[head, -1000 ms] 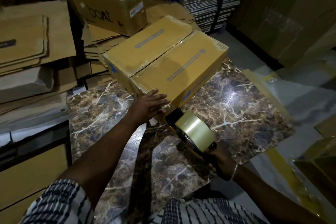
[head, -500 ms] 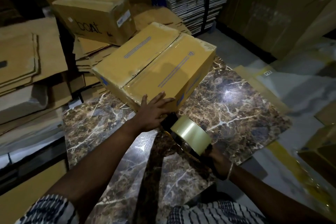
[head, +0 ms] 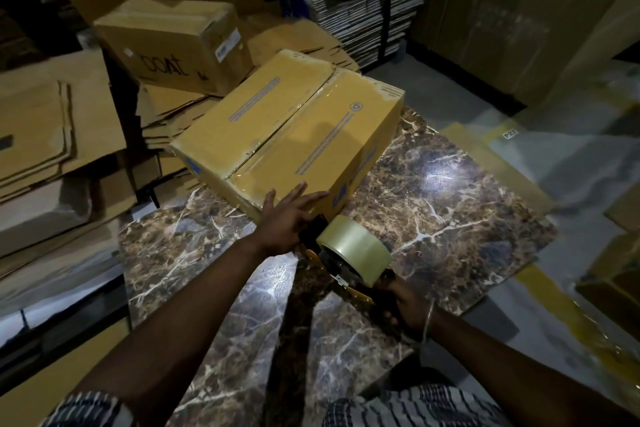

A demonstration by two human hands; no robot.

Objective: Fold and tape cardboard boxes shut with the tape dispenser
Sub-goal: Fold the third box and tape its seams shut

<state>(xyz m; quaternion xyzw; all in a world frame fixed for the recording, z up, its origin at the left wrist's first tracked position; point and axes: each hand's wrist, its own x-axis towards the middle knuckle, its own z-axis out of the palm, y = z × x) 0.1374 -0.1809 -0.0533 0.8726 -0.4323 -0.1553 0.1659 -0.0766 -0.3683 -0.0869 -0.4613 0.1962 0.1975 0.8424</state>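
A yellow-brown cardboard box lies closed on the marble table, its top flaps meeting along a shiny taped seam. My left hand presses its straight fingers on the box's near corner. My right hand grips the handle of the tape dispenser, which carries a roll of clear tape. The dispenser's front end sits against the box's near side, just below my left hand.
A second closed box marked "boat" stands behind on piles of flattened cardboard. Stacked sheets fill shelves at the back. The grey floor with yellow strips lies to the right of the table.
The box has come down from its tilt to rest on the table. My left hand has slid up onto its near corner, and the dispenser has stayed close under that hand.
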